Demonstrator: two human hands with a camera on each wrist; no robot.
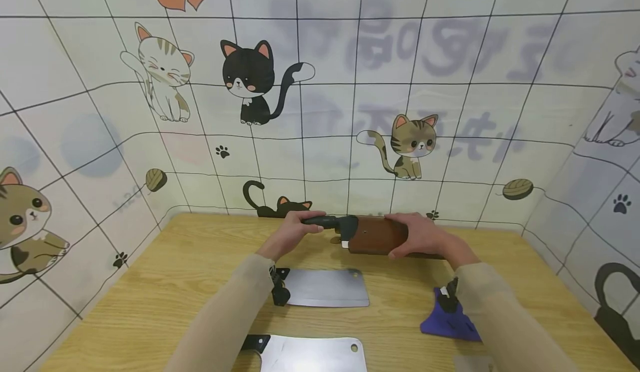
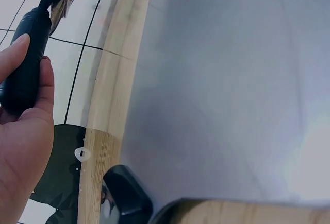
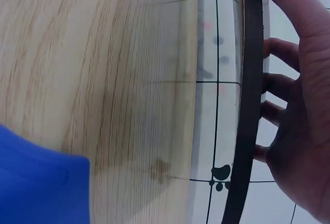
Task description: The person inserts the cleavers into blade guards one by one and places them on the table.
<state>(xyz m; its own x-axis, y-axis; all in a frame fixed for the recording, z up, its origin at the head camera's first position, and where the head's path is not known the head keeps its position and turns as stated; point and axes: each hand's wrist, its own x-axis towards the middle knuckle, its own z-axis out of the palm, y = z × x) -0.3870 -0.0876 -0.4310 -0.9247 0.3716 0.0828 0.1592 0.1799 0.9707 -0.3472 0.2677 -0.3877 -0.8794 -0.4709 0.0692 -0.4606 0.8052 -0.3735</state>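
Observation:
Near the far edge of the table I hold a knife in a brown sheath [image 1: 370,234] level between both hands. My left hand [image 1: 290,234] grips its black handle [image 2: 23,64], thumb on one side and fingers round the other. My right hand [image 1: 425,236] holds the sheath from the far end, thumb on the near face and fingers behind. In the right wrist view the sheath's dark edge [image 3: 248,95] runs along that hand's fingers. The sheath hides most of the blade; a sliver of metal shows by the handle in the left wrist view.
Below my left wrist a cleaver [image 1: 327,288] lies flat on the wooden table [image 1: 165,283], and a larger cleaver [image 1: 315,355] lies nearer me. A blue-purple flat plastic piece [image 1: 447,322] lies under my right forearm. A cat-patterned sheet [image 1: 325,111] rises behind the table.

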